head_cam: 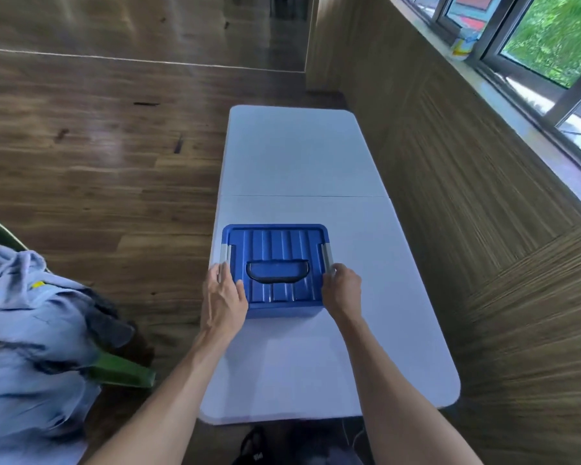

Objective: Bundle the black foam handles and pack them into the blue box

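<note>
The blue box (275, 253) stands on the white folding table (296, 156), near its left edge, with its ribbed lid closed and a dark carry handle (277, 275) lying flat in the lid. A grey latch runs down each side of the lid. My left hand (223, 297) grips the left side of the box, thumb on the lid and fingers on the left latch. My right hand (341, 290) holds the right side, fingers curled at the right latch. No black foam handles are in view.
A green chair (121, 370) piled with light blue cloth (24, 330) stands on the wooden floor to the left. A wood-panelled wall and a window sill run along the table's right side. Something dark lies on the floor under the table's near edge.
</note>
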Demonstrator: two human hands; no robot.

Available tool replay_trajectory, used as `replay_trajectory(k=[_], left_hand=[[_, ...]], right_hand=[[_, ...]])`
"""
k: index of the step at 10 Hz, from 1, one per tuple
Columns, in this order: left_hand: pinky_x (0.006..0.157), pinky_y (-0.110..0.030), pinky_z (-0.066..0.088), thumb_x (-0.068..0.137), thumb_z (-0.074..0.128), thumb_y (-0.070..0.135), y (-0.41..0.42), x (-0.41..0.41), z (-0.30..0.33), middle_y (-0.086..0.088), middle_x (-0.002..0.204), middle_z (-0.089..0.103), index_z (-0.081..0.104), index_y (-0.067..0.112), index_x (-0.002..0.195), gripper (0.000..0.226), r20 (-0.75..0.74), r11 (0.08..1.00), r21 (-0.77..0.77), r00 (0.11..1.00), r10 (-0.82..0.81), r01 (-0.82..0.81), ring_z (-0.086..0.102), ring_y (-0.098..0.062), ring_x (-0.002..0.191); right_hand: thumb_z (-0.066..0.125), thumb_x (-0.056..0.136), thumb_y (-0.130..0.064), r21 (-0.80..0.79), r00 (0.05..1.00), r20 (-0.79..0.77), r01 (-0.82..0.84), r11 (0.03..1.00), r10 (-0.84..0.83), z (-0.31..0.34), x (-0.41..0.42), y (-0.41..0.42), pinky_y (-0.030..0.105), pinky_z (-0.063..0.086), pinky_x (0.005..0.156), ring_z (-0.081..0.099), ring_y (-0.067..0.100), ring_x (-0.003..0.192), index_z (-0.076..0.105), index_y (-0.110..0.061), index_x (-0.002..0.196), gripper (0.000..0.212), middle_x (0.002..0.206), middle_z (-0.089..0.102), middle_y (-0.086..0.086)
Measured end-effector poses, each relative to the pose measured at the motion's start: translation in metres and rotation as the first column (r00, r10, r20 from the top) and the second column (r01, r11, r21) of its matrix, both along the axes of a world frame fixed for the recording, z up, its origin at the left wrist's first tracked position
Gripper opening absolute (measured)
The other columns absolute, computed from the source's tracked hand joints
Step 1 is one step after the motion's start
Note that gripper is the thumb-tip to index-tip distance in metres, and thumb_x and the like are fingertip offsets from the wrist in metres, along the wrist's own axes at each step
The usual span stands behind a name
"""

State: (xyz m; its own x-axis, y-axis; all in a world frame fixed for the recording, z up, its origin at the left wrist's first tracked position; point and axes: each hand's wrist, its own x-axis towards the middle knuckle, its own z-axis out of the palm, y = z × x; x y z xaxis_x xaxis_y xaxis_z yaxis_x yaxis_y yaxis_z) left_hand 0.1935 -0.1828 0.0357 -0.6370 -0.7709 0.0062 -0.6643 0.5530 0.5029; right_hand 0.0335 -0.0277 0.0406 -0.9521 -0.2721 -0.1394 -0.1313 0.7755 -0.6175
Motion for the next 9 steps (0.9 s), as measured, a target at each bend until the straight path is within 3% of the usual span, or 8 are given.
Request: replay_trajectory(k=[1, 2, 3, 5, 6, 7, 8, 9], left_hand=[[0.113, -0.043, 0.037, 0.102, 0.054, 0.009, 0.000, -0.004, 0.006, -0.031, 0.146, 0.045, 0.045, -0.008, 0.143, 0.045, -0.028, 1.000, 0.026, 1.000, -0.009, 0.010, 0.046, -0.042, 0.135], [0.115, -0.039, 0.035, 0.104, 0.051, 0.010, 0.003, -0.009, 0.010, -0.028, 0.154, 0.038, 0.039, -0.006, 0.149, 0.049, -0.042, 0.998, 0.063, 0.999, -0.008, 0.010, 0.039, -0.038, 0.143], [0.114, -0.038, 0.038, 0.105, 0.050, 0.011, 0.007, -0.013, 0.011, -0.026, 0.155, 0.036, 0.037, -0.005, 0.151, 0.051, -0.042, 0.997, 0.076, 0.999, -0.002, 0.006, 0.038, -0.037, 0.143], [0.111, -0.039, 0.041, 0.105, 0.051, 0.012, 0.014, -0.016, 0.012, -0.024, 0.155, 0.037, 0.036, -0.004, 0.152, 0.052, -0.034, 0.997, 0.071, 0.999, 0.038, -0.035, 0.040, -0.037, 0.142], [0.113, -0.039, 0.039, 0.105, 0.051, 0.013, 0.013, -0.016, 0.012, -0.024, 0.156, 0.036, 0.035, -0.004, 0.153, 0.053, -0.036, 0.996, 0.078, 0.999, 0.037, -0.034, 0.039, -0.036, 0.143], [0.115, -0.042, 0.036, 0.105, 0.051, 0.016, 0.012, -0.013, 0.014, -0.024, 0.158, 0.034, 0.034, -0.002, 0.153, 0.054, -0.028, 0.994, 0.109, 0.999, 0.030, -0.027, 0.037, -0.037, 0.145], [0.112, -0.046, 0.039, 0.102, 0.057, 0.017, 0.008, -0.006, 0.015, -0.024, 0.148, 0.046, 0.048, -0.002, 0.144, 0.047, -0.150, 0.996, 0.090, 0.988, 0.039, -0.026, 0.044, -0.038, 0.138], [0.099, -0.042, 0.049, 0.098, 0.063, 0.013, 0.017, 0.028, 0.019, -0.009, 0.123, 0.062, 0.065, 0.005, 0.126, 0.029, -0.373, 0.996, 0.045, 0.924, 0.082, -0.070, 0.060, -0.029, 0.116]], right_hand=[[0.051, 0.091, 0.012, -0.033, 0.999, 0.028, 0.036, 0.999, -0.035, -0.003, -0.002, 0.001, 0.047, 0.057, 0.058, 0.051, 0.026, 0.064, 0.063, 0.012, 0.088, 0.013, 0.079, 0.063, 0.021], [0.048, 0.087, 0.016, -0.055, 0.997, 0.050, 0.054, 0.997, -0.052, -0.009, -0.005, 0.005, 0.038, 0.046, 0.048, 0.044, 0.023, 0.060, 0.057, 0.009, 0.073, 0.018, 0.067, 0.053, 0.013], [0.048, 0.089, 0.015, -0.122, 0.990, 0.109, 0.098, 0.988, -0.085, -0.010, -0.006, 0.010, 0.031, 0.034, 0.050, 0.036, 0.020, 0.060, 0.050, 0.002, 0.067, 0.026, 0.067, 0.045, 0.007], [0.049, 0.092, 0.010, -0.181, 0.981, 0.172, 0.119, 0.976, -0.088, -0.008, -0.011, 0.013, 0.032, 0.038, 0.050, 0.043, 0.021, 0.063, 0.061, 0.015, 0.093, 0.013, 0.079, 0.056, 0.014], [0.051, 0.096, 0.004, -0.153, 0.984, 0.161, 0.096, 0.984, -0.071, -0.003, -0.011, 0.015, 0.044, 0.057, 0.059, 0.056, 0.026, 0.069, 0.064, 0.010, 0.104, 0.017, 0.096, 0.067, 0.023], [0.048, 0.100, -0.007, -0.077, 0.985, 0.171, 0.039, 0.996, -0.026, 0.015, -0.007, 0.014, 0.045, 0.057, 0.076, 0.061, 0.031, 0.086, 0.060, 0.003, 0.116, 0.023, 0.114, 0.064, 0.020], [0.046, 0.104, -0.014, -0.062, 0.996, 0.089, -0.004, 0.998, 0.010, 0.031, 0.000, 0.019, 0.038, 0.045, 0.096, 0.054, 0.032, 0.120, 0.046, -0.002, 0.143, 0.041, 0.139, 0.051, 0.017], [0.053, 0.103, -0.018, -0.190, 0.993, -0.080, -0.100, 0.977, 0.087, 0.037, 0.020, 0.047, 0.035, 0.052, 0.096, 0.062, 0.024, 0.114, 0.055, -0.008, 0.140, 0.038, 0.132, 0.062, 0.010]])
